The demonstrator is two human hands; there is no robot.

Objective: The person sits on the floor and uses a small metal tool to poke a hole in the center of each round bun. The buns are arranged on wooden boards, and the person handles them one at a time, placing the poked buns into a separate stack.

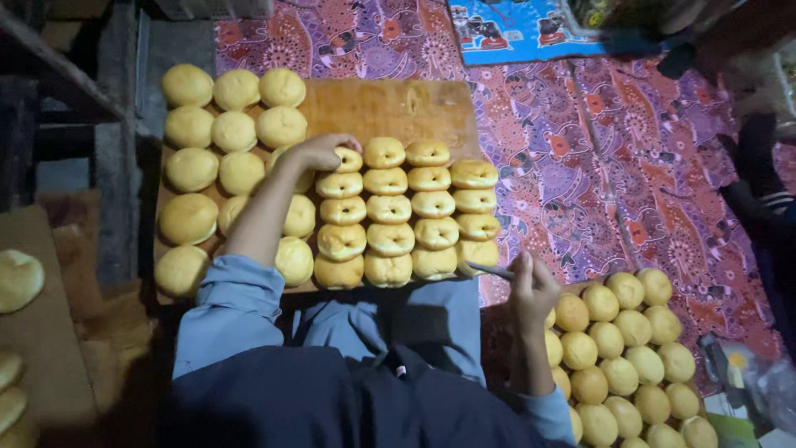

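Note:
A wooden board (398,108) lies in front of me, covered with round golden buns. Smooth buns (235,131) fill its left side; buns with a dent or hole in the middle (390,208) sit in rows on its right side. My left hand (319,152) reaches over the board and rests its fingers on a dented bun (349,159) at the top of those rows. My right hand (531,286) hovers near the board's lower right corner, gripping a thin metal tool (489,270) that points left. More smooth buns (622,348) lie at my right.
A patterned red and purple cloth (580,166) covers the floor. A dark wooden frame (75,91) stands at the left, with buns on cardboard (33,332) below it. Another person's dark sleeve (759,191) shows at the right edge. Plastic packaging (746,373) lies at lower right.

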